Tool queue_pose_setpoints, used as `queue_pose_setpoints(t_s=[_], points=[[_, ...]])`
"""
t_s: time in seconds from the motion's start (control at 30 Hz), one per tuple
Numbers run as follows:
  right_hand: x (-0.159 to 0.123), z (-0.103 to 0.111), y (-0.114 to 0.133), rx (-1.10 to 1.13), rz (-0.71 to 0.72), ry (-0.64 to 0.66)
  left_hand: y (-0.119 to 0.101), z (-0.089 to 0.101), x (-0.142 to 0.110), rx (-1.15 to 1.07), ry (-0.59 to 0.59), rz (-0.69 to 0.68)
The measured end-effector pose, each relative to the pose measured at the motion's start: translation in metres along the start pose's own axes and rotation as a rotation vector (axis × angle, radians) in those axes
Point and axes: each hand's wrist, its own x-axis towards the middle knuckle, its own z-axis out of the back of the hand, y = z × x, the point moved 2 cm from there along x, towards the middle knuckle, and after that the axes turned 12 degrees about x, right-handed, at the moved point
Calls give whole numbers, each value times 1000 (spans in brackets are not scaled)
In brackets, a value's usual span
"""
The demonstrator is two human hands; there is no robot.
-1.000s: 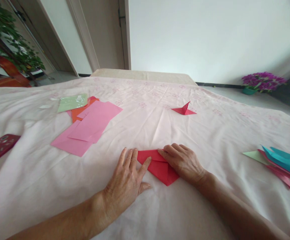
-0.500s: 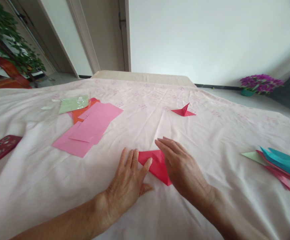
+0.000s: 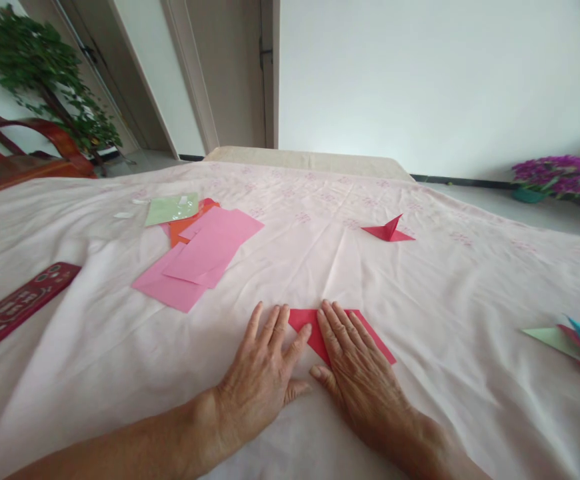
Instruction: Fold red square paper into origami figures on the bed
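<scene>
A folded red paper [image 3: 376,340] lies flat on the pale pink cloth [image 3: 420,287] in front of me. My right hand [image 3: 355,373] lies flat on top of it, fingers stretched out and pressing down, hiding most of the sheet. My left hand [image 3: 260,373] rests flat beside it on the left, fingers spread, with the index fingertip touching the paper's left corner. Neither hand holds anything.
A small folded red paper shape [image 3: 387,231] stands further back. Pink, orange and green sheets [image 3: 200,250] are stacked at the left. A dark red patterned case [image 3: 17,308] lies at the far left. Teal, green and pink papers [image 3: 577,340] sit at the right edge.
My right hand moved from the paper's right side to lie flat over its middle. The red paper looks flatter. The view shifted slightly to the left.
</scene>
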Motion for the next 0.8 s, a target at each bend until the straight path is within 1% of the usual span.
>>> queue_pose_setpoints(t_s=[0.13,0.23,0.3,0.4,0.47,0.53,0.6,0.7,0.8], points=[[0,-1,1,-26,-6,-8,13,2,-17,-18,35,27],[-1,-3,1,-34,-4,4,14,9,-26,-30,14,42],[-1,-5,0,-35,-5,-1,7,15,-25,-71,-44,-24],[-1,-7,-1,-33,13,-9,-7,21,-12,-156,-138,-139],[0,-8,-2,-20,26,-8,-12,19,2,-192,-129,-118],[-1,-9,-2,-6,26,-2,-13,13,13,-215,-91,-69],[-1,-9,-2,-8,16,5,-10,5,19,-225,-58,-44],[-2,-9,-2,-35,-2,4,-4,-4,16,-232,-21,-68],[-2,-8,-2,-40,-3,1,6,-8,9,-232,4,-77]])
